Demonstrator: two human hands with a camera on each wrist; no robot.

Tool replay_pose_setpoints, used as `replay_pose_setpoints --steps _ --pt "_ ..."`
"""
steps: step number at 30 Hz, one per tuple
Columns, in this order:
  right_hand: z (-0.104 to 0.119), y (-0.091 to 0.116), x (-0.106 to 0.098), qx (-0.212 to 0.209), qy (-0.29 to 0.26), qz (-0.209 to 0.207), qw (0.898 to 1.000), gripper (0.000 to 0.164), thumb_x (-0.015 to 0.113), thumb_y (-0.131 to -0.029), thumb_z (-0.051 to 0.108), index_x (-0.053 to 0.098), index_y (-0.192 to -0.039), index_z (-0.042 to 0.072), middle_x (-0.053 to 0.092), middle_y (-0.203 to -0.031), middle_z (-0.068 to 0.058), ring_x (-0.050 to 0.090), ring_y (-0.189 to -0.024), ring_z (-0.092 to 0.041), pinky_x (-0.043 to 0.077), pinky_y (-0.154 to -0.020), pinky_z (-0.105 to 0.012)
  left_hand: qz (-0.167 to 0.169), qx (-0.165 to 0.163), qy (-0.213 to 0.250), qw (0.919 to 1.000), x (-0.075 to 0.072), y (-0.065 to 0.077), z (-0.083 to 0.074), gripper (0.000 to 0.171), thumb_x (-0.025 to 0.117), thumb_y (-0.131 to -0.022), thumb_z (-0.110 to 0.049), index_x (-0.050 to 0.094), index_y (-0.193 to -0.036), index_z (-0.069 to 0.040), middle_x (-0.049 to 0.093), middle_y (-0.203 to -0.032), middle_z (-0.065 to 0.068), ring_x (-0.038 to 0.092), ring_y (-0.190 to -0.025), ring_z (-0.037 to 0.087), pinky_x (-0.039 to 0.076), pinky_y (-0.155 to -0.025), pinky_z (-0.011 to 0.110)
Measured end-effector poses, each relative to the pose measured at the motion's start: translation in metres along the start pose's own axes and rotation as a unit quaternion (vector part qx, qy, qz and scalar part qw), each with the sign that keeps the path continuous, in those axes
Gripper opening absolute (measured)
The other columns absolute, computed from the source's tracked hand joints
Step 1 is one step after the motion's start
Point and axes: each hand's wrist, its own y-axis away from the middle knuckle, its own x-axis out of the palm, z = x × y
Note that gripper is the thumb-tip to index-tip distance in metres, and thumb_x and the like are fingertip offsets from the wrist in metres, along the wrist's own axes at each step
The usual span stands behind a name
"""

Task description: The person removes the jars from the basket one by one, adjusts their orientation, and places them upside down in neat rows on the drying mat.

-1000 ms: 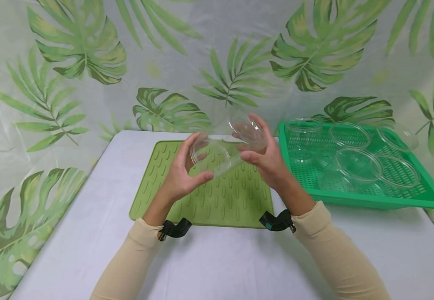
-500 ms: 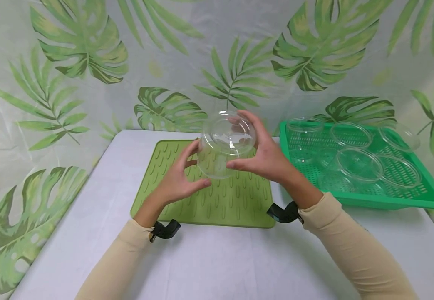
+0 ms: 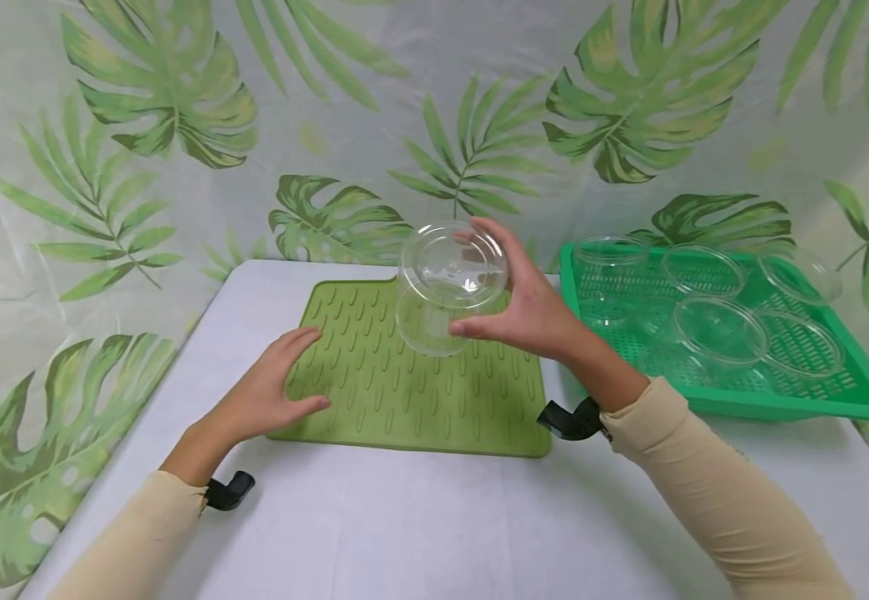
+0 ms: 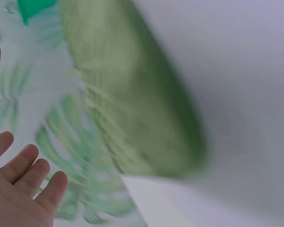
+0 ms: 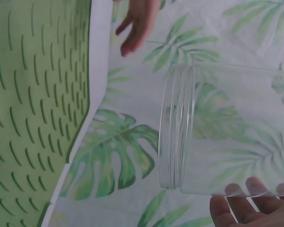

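My right hand [image 3: 520, 304] grips a clear jar [image 3: 434, 287] by its side, above the green mat. The jar is tilted, its base toward the head camera. In the right wrist view, the jar [image 5: 227, 132] shows a ridged rim at the end nearer the mat, and the right fingers [image 5: 222, 210] curve around its side. My left hand [image 3: 265, 387] is apart from the jar, over the mat's left edge, fingers and thumb spread with nothing between them. The left wrist view shows only part of that left hand [image 4: 26, 189].
A green ribbed mat [image 3: 404, 400] lies on the white-covered table [image 3: 419, 517]. To the right stands a green perforated basket [image 3: 779, 408] with several clear jars [image 3: 719, 329] in it. Behind the table hangs a leaf-patterned cloth [image 3: 359, 150].
The jar was turned from lying sideways between both hands to base toward the camera. My left hand then left it and moved left and toward me; the right hand keeps its grip.
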Motion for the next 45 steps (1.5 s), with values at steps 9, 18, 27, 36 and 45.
replay_pose_setpoints --steps 9,18,27,36,45 --pt "0.004 -0.004 -0.004 0.025 0.034 0.009 0.999 0.111 0.088 -0.072 0.01 0.018 -0.157 0.019 0.039 -0.156 -0.003 0.05 -0.133 -0.027 0.044 -0.109 -0.051 0.032 -0.036 -0.03 0.9984 0.004 0.016 0.03 0.085 0.078 -0.082 -0.031 0.037 -0.148 0.005 0.038 -0.152 0.028 0.035 -0.141 0.048 0.033 -0.113 0.065" --pt "0.006 -0.015 -0.003 0.048 0.066 0.031 0.996 0.107 0.088 -0.075 0.02 0.019 -0.157 0.025 0.039 -0.155 -0.006 0.048 -0.134 -0.026 0.045 -0.105 -0.052 0.071 -0.049 -0.033 0.9957 0.013 0.025 0.042 0.081 0.076 -0.085 -0.034 0.041 -0.146 0.006 0.038 -0.151 0.028 0.036 -0.14 0.048 0.034 -0.113 0.063" --pt "-0.007 -0.052 0.007 0.088 0.074 0.034 0.993 0.106 0.086 -0.076 0.034 0.018 -0.157 0.026 0.037 -0.158 0.0 0.045 -0.136 -0.022 0.042 -0.11 -0.047 0.105 -0.068 -0.039 0.9914 0.015 0.026 0.038 0.082 0.073 -0.086 -0.043 0.044 -0.144 0.007 0.033 -0.154 0.03 0.033 -0.142 0.051 0.035 -0.112 0.064" --pt "-0.02 -0.071 0.015 0.137 0.074 0.028 0.987 0.108 0.084 -0.077 0.044 0.014 -0.158 0.031 0.037 -0.16 0.001 0.042 -0.142 -0.026 0.043 -0.11 -0.051 0.107 -0.076 -0.058 0.9897 0.016 0.025 0.028 0.087 0.075 -0.081 -0.048 0.047 -0.141 0.008 0.035 -0.154 0.03 0.035 -0.141 0.05 0.037 -0.111 0.062" --pt "-0.041 -0.086 0.031 0.175 0.043 0.016 0.983 0.113 0.084 -0.074 0.049 0.01 -0.158 0.036 0.034 -0.162 0.003 0.035 -0.148 -0.027 0.041 -0.113 -0.053 0.119 -0.083 -0.039 0.9886 0.018 0.026 0.025 0.095 0.077 -0.081 -0.046 0.039 -0.145 0.013 0.025 -0.157 0.033 0.028 -0.144 0.052 0.035 -0.112 0.062"
